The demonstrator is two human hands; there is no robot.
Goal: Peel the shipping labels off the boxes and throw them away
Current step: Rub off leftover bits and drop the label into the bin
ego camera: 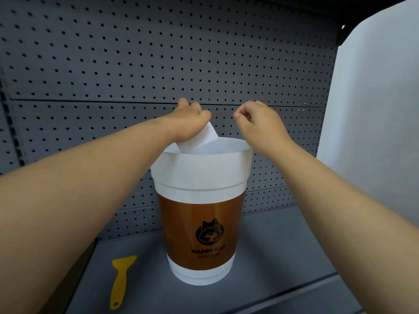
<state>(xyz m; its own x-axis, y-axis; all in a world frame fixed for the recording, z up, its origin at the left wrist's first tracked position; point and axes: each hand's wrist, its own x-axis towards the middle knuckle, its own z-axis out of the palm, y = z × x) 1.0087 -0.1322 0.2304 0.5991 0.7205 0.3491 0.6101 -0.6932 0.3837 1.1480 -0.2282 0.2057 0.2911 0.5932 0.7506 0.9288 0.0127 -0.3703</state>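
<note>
A bin shaped like a big coffee cup (199, 223) stands on the grey shelf, white at the top with a brown band and a cat logo. My left hand (190, 121) is over its rim, shut on a white label (204, 139) that hangs down into the opening. My right hand (256, 123) hovers above the right side of the rim, fingers curled together with nothing visible in them. No box is in view.
A yellow plastic scraper (122, 282) lies on the shelf (283, 257) left of the bin. A grey pegboard wall (158, 53) stands right behind. A white panel (374, 109) closes off the right side.
</note>
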